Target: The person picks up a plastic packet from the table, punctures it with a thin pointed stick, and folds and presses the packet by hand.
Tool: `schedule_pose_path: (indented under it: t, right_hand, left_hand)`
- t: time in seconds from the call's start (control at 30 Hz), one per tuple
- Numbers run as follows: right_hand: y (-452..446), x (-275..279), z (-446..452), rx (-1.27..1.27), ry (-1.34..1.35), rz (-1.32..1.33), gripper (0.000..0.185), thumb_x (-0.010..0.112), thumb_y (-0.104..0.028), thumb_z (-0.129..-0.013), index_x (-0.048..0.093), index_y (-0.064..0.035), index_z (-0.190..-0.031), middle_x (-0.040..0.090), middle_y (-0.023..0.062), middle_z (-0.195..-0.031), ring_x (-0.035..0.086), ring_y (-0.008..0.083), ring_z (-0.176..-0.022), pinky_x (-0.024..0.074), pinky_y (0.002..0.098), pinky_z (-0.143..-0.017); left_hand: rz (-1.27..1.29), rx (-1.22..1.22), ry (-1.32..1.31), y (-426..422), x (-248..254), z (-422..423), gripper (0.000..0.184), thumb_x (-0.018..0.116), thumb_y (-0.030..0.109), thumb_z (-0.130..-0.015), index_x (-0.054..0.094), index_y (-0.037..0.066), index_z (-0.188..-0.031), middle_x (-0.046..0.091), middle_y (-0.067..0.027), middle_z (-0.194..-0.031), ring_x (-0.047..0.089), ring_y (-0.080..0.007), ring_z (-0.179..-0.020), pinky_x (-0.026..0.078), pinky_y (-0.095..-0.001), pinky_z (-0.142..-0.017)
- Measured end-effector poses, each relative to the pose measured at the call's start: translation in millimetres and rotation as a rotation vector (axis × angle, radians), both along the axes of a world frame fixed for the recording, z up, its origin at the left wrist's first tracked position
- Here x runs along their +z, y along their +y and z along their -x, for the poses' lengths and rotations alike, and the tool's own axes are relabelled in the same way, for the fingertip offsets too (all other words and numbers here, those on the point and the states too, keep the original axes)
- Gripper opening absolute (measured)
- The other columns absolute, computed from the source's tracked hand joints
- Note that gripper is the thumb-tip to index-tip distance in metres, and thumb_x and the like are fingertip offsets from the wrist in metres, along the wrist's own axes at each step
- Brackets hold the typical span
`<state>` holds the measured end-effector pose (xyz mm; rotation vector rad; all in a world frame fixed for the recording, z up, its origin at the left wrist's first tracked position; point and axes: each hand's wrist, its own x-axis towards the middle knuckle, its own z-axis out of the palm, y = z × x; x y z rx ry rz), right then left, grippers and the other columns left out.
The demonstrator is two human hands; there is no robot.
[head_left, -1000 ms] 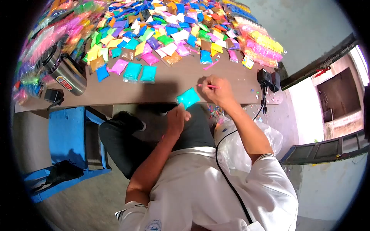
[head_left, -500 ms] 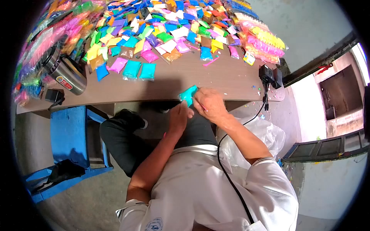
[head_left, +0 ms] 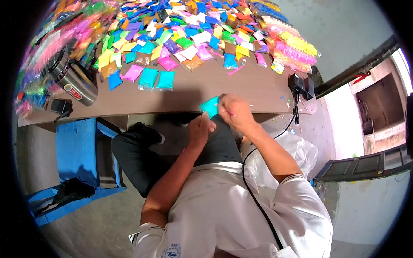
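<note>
At the table (head_left: 266,92), the left hand (head_left: 200,130) pinched a teal packet (head_left: 209,105); the right hand (head_left: 236,110), gripping something pink (head_left: 232,114), had reached it.

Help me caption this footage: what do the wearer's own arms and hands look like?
The left hand and right hand are ungloved. The white sleeves are short, with thin dark trim at the edges. A spot of pinkish red shows near the left wrist, perhaps a band. A black cable runs across the shirt.
</note>
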<state>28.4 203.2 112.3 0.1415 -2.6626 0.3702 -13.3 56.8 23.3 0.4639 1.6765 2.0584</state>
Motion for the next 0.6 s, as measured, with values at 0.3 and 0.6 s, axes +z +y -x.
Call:
schedule_pose_path:
  t: [0.3,0.6]
  right_hand:
    - [-11.3,7.4,-2.9,-0.029,0.042,0.069,0.007,0.060,-0.012,-0.073,0.058,-0.0046,-0.072,0.057,0.0152,-0.070,0.058,0.0359,-0.068,0.0461,0.0451,-0.061]
    - [-20.8,16.1,5.3,-0.004,0.072,0.004,0.007,0.061,-0.011,-0.072,0.057,-0.0049,-0.070,0.057,0.0137,-0.070,0.058,0.0356,-0.066,0.0456,0.0435,-0.058]
  left_hand:
    - [0.014,0.011,0.002,1.4,0.2,0.0,0.047,0.045,0.033,-0.097,0.052,0.001,-0.063,0.058,-0.0089,-0.062,0.054,-0.0159,-0.058,0.045,-0.0317,-0.062]
    - [-0.017,0.025,-0.040,1.7,1.7,-0.5,0.045,0.044,0.029,-0.096,0.054,0.000,-0.062,0.058,-0.0085,-0.060,0.054,-0.0160,-0.057,0.044,-0.0308,-0.060]
